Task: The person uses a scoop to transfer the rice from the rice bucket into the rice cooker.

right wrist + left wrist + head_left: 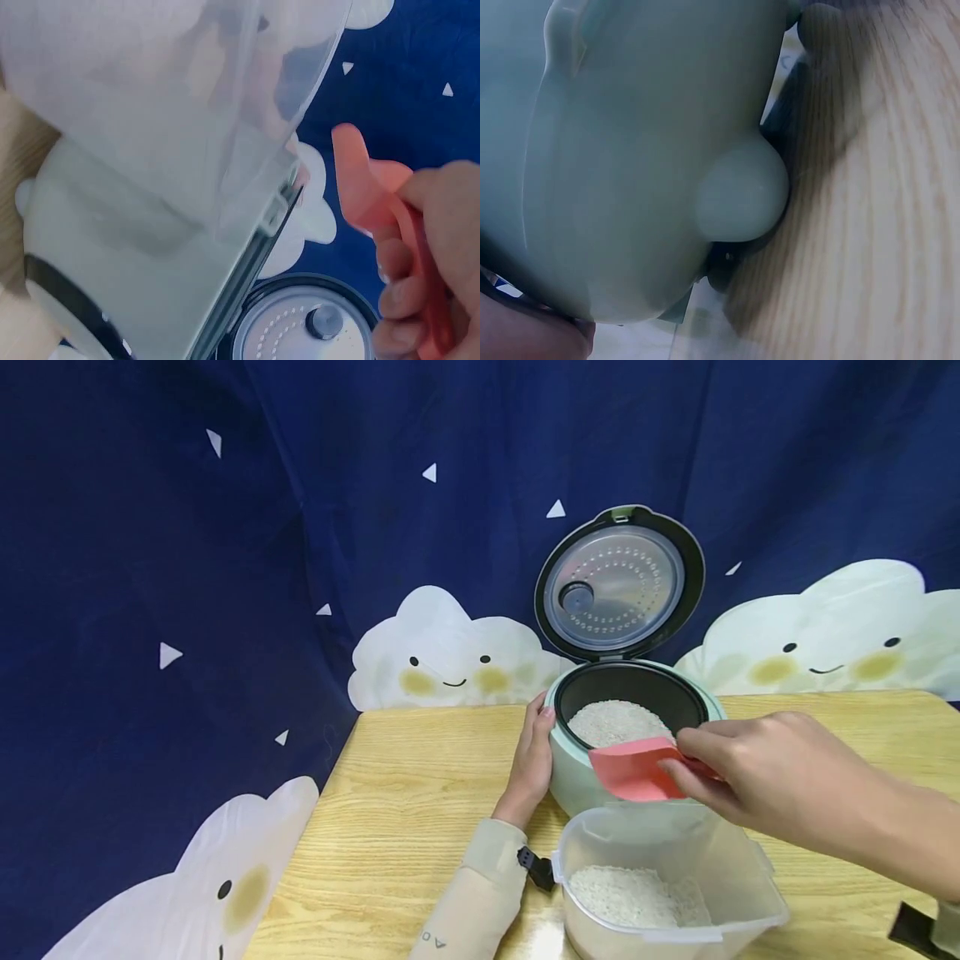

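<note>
A pale green rice cooker [581, 777] stands with its lid [618, 585] raised, and white rice [618, 723] lies in its dark inner pot. My left hand [534, 760] rests against the cooker's left side, its fingers near the rim. In my right hand [765, 764] a pink scoop [637, 768] is gripped by the handle, its blade over the cooker's front rim. The right wrist view shows the fingers wrapped round the scoop handle [424, 277]. Below the scoop sits a clear plastic bin [742, 877] with more rice [637, 896] at its bottom.
All of this stands on a light wooden table [427, 768]. A dark blue curtain [420, 427] with white triangles and smiling clouds hangs behind and to the left. The raised lid stands close to the curtain. The bin is directly in front of the cooker.
</note>
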The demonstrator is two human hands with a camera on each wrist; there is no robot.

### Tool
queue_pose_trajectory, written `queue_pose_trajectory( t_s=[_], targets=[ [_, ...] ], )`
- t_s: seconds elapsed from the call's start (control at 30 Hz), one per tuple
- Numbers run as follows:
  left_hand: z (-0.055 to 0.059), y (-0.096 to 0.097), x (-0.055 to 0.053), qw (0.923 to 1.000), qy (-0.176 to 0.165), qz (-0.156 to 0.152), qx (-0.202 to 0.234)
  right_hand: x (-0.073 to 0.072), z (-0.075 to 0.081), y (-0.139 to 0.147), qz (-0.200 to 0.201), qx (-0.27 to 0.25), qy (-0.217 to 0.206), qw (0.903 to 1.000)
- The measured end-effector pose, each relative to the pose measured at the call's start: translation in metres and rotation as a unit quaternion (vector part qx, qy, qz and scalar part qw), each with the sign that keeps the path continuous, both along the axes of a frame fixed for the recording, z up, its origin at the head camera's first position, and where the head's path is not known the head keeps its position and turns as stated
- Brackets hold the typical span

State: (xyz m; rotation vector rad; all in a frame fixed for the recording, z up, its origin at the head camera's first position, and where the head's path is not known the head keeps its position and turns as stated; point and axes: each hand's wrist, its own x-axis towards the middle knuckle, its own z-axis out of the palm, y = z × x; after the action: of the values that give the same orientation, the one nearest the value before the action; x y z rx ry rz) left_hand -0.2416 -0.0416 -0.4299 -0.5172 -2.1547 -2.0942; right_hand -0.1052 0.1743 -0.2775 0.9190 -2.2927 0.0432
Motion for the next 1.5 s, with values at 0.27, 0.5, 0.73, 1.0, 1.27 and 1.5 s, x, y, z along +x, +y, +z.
queue_pose_trajectory(
  t_s=[0.27,0.5,0.73,1.0,1.27,1.5],
  targets=[
    [-0.001,0.0,0.0,1.0,0.001,0.001,0.0,0.013,-0.009,-0.005,0.046,-0.002,-0.034,0.9983],
    [-0.001,0.0,-0.001,1.0,0.005,-0.003,0.002,0.017,-0.016,0.001,0.037,0.014,-0.069,0.9969],
    [-0.001,0.0,-0.003,0.9999,0.006,-0.007,0.008,0.016,-0.028,0.005,0.082,0.031,-0.096,0.9914],
    [-0.001,0.0,-0.002,0.9999,0.013,-0.007,0.006,0.015,-0.04,0.005,0.056,0.089,-0.143,0.984],
    [-0.003,0.0,-0.002,1.0,0.009,-0.003,-0.001,0.017,-0.046,-0.002,-0.023,0.115,-0.23,0.966],
    [-0.002,0.0,-0.002,1.0,0.006,-0.003,-0.001,0.018,-0.049,-0.014,-0.112,0.166,-0.263,0.9438]
  ],
)
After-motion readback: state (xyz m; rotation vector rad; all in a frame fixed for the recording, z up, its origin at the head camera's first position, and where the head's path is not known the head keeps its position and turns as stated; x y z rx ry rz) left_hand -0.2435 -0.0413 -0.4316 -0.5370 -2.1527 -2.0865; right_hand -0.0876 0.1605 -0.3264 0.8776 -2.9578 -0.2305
